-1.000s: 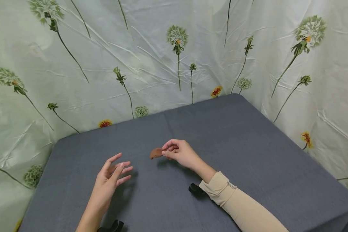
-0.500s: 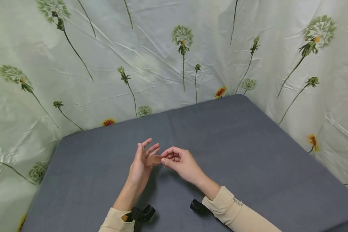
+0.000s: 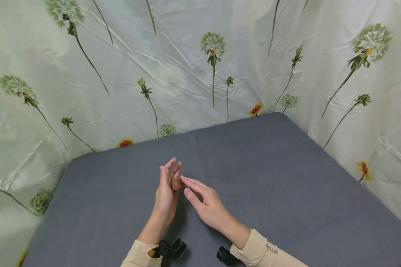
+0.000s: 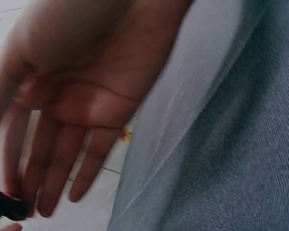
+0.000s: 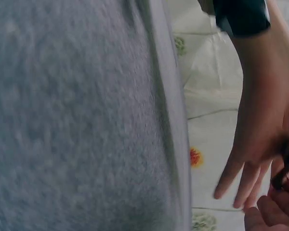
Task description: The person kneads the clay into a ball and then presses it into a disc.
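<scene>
A small, thin, curved brown piece (image 3: 176, 183) is at the inner side of my left hand (image 3: 165, 194); its kind cannot be made out. My left hand is held up above the table with its fingers extended and thumb raised. From the right, my right hand (image 3: 208, 204) reaches in. Its straight fingertips touch the brown piece's edge, and its thumb stands apart below. In the left wrist view, the piece appears as a dark shape (image 4: 7, 204) by the left fingertips. The right wrist view shows a dark shape (image 5: 279, 180) between both hands, partly cut off and blurred.
A dark grey cloth covers the table (image 3: 270, 178). Behind it hangs a pale curtain (image 3: 187, 74) printed with dandelions. Black camera mounts (image 3: 173, 248) sit at both wrists, close above the cloth.
My left hand has moved right and up to meet the right hand. The brown piece, earlier pinched by the right hand, now lies against the left; the right thumb and fingers have spread apart.
</scene>
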Demonstrator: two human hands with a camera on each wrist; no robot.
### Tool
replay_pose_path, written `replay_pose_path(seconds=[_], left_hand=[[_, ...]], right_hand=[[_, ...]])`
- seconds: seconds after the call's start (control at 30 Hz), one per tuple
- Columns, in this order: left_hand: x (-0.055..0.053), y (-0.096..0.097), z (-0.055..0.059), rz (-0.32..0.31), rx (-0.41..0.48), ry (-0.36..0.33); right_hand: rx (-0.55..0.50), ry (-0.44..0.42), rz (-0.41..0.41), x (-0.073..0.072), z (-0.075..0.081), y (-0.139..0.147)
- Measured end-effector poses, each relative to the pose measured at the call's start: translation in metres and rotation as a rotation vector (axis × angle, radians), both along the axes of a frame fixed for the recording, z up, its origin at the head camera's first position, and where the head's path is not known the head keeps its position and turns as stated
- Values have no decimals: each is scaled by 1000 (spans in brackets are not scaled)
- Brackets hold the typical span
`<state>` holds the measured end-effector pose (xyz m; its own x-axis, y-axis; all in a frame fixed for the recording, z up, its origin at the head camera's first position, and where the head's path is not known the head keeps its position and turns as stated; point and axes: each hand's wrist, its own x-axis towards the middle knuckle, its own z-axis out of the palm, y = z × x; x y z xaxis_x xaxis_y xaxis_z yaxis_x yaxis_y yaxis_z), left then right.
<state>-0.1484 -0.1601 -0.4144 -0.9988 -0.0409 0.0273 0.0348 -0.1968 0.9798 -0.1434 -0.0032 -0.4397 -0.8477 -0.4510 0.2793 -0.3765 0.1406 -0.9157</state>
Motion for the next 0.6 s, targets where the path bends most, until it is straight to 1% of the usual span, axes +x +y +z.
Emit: replay_pose_path(seconds=[0.07,0.17,0.3,0.43,0.5,0.6], left_hand=[[1,2,0,17,-50,8],[1,6,-2,27,-112,20],[0,9,-4,35,-184,33],[0,10,-6,36,-238,28],[2,9,-6,28,-258,30],[7,5,-5,5,-287,37]], right_hand=[[22,41,22,5,2,0],[29,114,49,9,4,1],[22,183,43,11,6,3],[21,178,47,12,7,4],[30,164,67,13,8,3],[50,122,115,16,10,0]])
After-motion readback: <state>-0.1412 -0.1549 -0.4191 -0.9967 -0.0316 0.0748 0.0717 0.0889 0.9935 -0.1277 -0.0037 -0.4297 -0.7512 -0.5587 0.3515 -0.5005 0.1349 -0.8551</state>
